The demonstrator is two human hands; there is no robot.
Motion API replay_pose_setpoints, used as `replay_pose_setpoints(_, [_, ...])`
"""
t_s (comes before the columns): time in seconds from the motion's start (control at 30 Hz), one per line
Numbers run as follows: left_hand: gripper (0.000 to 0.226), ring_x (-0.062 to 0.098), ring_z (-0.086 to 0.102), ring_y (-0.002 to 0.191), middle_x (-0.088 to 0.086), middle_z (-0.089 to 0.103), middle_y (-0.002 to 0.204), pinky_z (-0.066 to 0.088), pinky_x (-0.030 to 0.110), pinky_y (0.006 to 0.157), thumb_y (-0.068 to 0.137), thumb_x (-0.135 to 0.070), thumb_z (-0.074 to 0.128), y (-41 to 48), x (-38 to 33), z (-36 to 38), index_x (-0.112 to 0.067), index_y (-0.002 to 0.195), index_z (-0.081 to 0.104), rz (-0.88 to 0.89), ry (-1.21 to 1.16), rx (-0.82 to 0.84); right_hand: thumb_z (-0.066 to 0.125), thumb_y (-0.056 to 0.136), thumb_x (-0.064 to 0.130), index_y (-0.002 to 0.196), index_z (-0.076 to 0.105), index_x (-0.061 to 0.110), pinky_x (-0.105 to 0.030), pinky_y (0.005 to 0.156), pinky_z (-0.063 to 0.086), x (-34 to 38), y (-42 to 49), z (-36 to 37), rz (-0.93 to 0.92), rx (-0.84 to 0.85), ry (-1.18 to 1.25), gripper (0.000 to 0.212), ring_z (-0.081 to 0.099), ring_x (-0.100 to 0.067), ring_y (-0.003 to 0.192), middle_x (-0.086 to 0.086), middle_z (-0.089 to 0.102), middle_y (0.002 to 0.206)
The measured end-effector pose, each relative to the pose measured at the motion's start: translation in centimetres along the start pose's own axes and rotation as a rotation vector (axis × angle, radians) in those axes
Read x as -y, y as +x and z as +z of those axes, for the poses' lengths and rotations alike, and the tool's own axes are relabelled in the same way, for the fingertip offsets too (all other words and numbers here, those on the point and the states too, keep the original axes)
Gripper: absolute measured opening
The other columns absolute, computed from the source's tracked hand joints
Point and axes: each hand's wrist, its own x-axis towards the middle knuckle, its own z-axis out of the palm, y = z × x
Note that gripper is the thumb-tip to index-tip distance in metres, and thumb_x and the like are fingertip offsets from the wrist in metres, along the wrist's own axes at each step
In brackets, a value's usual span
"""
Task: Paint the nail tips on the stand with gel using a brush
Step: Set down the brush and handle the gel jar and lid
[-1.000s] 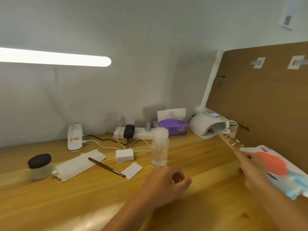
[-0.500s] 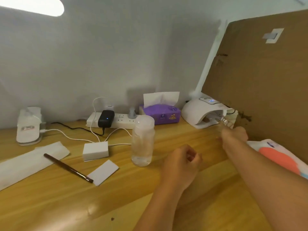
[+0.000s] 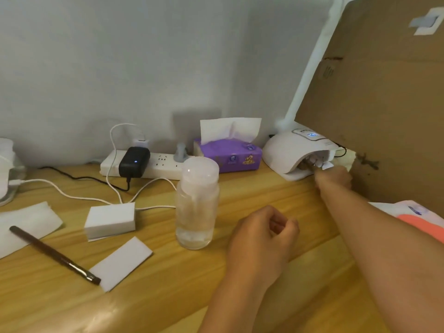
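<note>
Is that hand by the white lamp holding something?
Yes. The right hand grips the near end of the nail tip stand, whose tips sit inside the nail lamp. The left hand holds nothing.

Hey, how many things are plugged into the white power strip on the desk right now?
3: a white charger at the strip's left end, a black adapter beside it, and a grey plug near the right end. The bottle may hide more.

Home nail-art workstation — wooden tabletop (image 3: 168, 296) against plain wall. Evidence: white nail-curing lamp (image 3: 290, 150), brush (image 3: 54, 254), clear pump bottle (image 3: 197, 203), power strip (image 3: 153, 164), tissue box (image 3: 230, 155) — makeshift cardboard partition (image 3: 384, 104) at right.
</note>
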Motion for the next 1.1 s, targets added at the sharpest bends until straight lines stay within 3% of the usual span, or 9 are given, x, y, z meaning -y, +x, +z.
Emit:
replay_pose_setpoints(0.1, [0.023,-0.001,0.056,0.074,-0.018,0.062,0.070,0.038,0.018,0.056,0.086,-0.049,0.063,-0.1,0.0,0.1,-0.026,0.083,0.065,0.009,0.024,0.005,0.055,0.094,0.031,0.115,0.063,0.008,-0.036,0.078,0.043,0.3,0.7,0.7,-0.010,0.017,-0.050,0.032,0.058,-0.041,0.111,-0.020,0.062,0.122])
replay_pose_setpoints(0.3, [0.023,-0.002,0.055,0.072,-0.021,0.063,0.076,0.034,0.015,0.053,0.086,-0.051,0.061,-0.1,0.2,0.1,-0.028,0.083,0.063,0.017,0.041,0.002,0.054,0.095,0.026,0.115,0.068,0.007,-0.038,0.080,0.044,0.0,1.1,1.8,-0.107,0.005,-0.115,0.031,0.058,-0.041,0.110,-0.020,0.062,0.120])
replay_pose_setpoints(0.43, [0.023,-0.001,0.056,0.069,-0.020,0.064,0.076,0.034,0.013,0.052,0.087,-0.050,0.061,-0.2,0.1,0.1,-0.028,0.082,0.063,0.024,0.040,0.009,0.056,0.095,0.035,0.118,0.068,0.011,-0.040,0.085,0.046,0.2,1.0,1.4,-0.128,0.061,-0.127,0.035,0.057,-0.040,0.111,-0.020,0.060,0.122])
replay_pose_setpoints(0.53, [0.022,0.001,0.054,0.066,-0.018,0.063,0.074,0.034,0.015,0.053,0.087,-0.048,0.061,-0.1,0.1,0.0,-0.027,0.081,0.063,0.029,0.035,0.004,0.057,0.093,0.026,0.125,0.059,0.007,-0.041,0.088,0.047,0.5,0.8,0.6,-0.061,0.097,-0.015,0.037,0.056,-0.040,0.113,-0.020,0.058,0.125])
replay_pose_setpoints(0.6, [0.021,0.000,0.054,0.066,-0.019,0.063,0.074,0.033,0.014,0.053,0.087,-0.048,0.062,-0.2,0.1,0.0,-0.027,0.081,0.063,0.032,0.040,0.002,0.058,0.089,0.017,0.122,0.051,0.003,-0.038,0.080,0.046,0.5,0.1,0.0,-0.068,-0.025,0.153,0.036,0.058,-0.039,0.109,-0.019,0.058,0.123])
replay_pose_setpoints(0.7, [0.021,-0.001,0.054,0.066,-0.020,0.062,0.072,0.035,0.015,0.054,0.087,-0.046,0.062,-0.3,0.1,0.0,-0.026,0.081,0.063,0.034,0.033,0.003,0.056,0.086,0.016,0.104,0.045,0.010,-0.035,0.067,0.041,1.0,-1.5,-1.0,-0.334,-0.248,0.207,0.022,0.057,-0.032,0.098,-0.013,0.054,0.112])
replay_pose_setpoints(0.77, [0.020,0.000,0.054,0.066,-0.019,0.062,0.070,0.037,0.016,0.056,0.087,-0.044,0.063,-0.4,0.0,0.1,-0.026,0.080,0.063,0.035,0.030,0.006,0.056,0.084,0.015,0.103,0.047,0.011,-0.037,0.067,0.043,2.0,-1.2,-1.4,-0.508,-0.262,0.093,0.021,0.054,-0.030,0.099,-0.012,0.052,0.111])
replay_pose_setpoints(0.9, [0.019,-0.001,0.057,0.069,-0.022,0.063,0.075,0.041,0.016,0.059,0.087,-0.045,0.060,-0.3,0.0,0.0,-0.027,0.082,0.064,0.037,0.045,0.016,0.060,0.084,0.030,0.129,0.054,0.018,-0.043,0.092,0.045,4.9,1.6,-2.0,-0.517,0.049,-0.197,0.047,0.049,-0.034,0.117,-0.013,0.051,0.126])
replay_pose_setpoints(1.1, [0.022,-0.001,0.059,0.070,-0.030,0.063,0.083,0.044,0.017,0.060,0.088,-0.051,0.055,-0.3,0.0,0.0,-0.030,0.085,0.063,0.043,0.065,0.046,0.056,0.085,0.056,0.139,0.045,0.033,-0.039,0.097,0.045,7.7,4.6,-2.9,-0.494,0.355,-0.539,0.060,0.055,-0.031,0.114,-0.004,0.060,0.127])
